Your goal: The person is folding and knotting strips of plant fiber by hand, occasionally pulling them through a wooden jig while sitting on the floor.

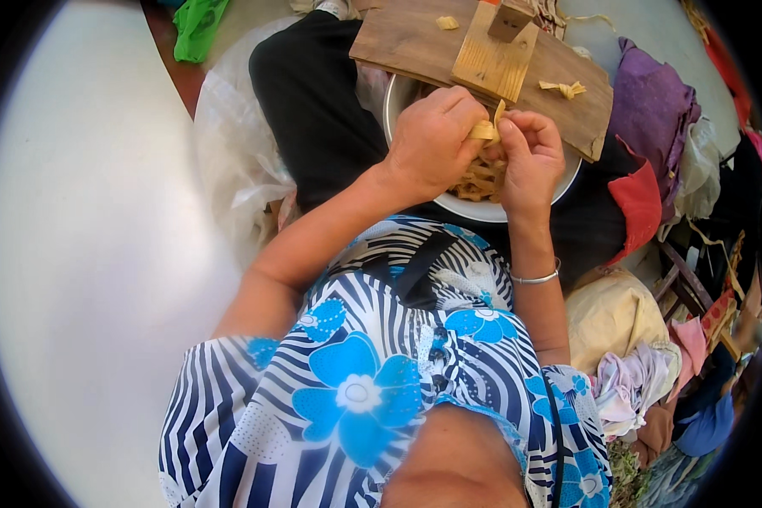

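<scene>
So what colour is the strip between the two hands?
The strip is pale yellow-tan, seen in the head view.

- One left hand [436, 140], one right hand [534, 159]
- One metal bowl [466, 207]
- One brown board [406, 41]
- Two yellow pieces [565, 89] on the board
- Many strips [476, 183] in the bowl, uncountable
- One bracelet [535, 279]

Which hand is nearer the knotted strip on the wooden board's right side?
Right. The right hand is just below the knotted strip; the left hand is farther, to its lower left.
</scene>
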{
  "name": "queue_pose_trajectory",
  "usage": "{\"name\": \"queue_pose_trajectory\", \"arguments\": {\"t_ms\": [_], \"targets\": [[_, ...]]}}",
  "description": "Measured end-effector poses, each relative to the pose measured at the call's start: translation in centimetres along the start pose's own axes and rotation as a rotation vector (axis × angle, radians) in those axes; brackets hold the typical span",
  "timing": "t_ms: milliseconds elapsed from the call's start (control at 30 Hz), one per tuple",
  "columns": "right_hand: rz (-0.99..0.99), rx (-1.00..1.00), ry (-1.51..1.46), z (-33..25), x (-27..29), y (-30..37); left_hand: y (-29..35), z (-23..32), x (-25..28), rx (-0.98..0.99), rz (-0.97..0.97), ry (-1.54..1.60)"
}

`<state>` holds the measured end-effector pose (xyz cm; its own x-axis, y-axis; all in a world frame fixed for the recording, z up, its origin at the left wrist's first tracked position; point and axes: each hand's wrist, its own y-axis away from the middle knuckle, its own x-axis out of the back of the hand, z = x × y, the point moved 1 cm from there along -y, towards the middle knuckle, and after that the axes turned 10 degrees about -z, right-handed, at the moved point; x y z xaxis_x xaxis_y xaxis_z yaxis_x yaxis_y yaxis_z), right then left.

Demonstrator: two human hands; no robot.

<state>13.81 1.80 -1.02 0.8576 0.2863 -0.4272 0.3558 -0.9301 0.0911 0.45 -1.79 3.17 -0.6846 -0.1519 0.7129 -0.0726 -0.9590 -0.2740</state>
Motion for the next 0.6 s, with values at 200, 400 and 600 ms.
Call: {"name": "queue_pose_trajectory", "arguments": {"t_ms": [200,400,600], "targets": [[-0.169,-0.107,0.083,-0.1,0.5,0.7,-0.2,-1.0,-0.3,-0.001,-0.106,0.009],[-0.272,-0.162,0.267,-0.5,1.0,0.2,-0.8,-3.2,-0.2,0.555,-0.451,0.786],[-0.214,-0.25,-0.06,0.9,0.9,-0.2,-0.8,-4.2,-1.1,0.411,-0.43,0.5]]}}
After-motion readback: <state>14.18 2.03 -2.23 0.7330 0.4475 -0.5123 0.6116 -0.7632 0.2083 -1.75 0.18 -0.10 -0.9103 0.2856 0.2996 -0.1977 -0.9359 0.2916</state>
